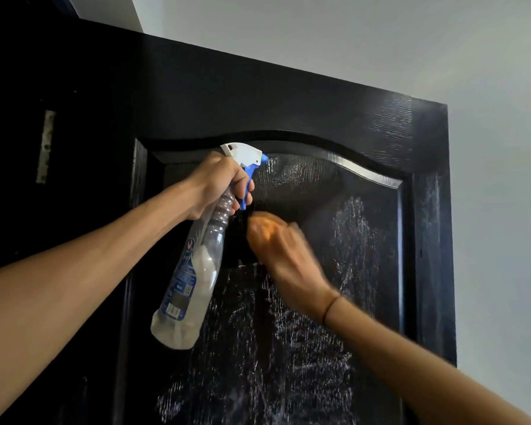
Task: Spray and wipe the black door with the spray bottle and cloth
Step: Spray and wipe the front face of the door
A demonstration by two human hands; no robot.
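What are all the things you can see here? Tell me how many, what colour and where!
door: one, black, fills the middle, with whitish wet streaks on its panel
spray bottle: one, clear with a white and blue top, held up against the door at left of centre
cloth: one, dark and hard to make out, against the door panel by the right hand
wall: pale grey, above and right of the door
metal plate: one, silvery, on the dark frame at far left
left hand: grips the bottle neck
right hand: blurred, on the cloth; its grip is unclear
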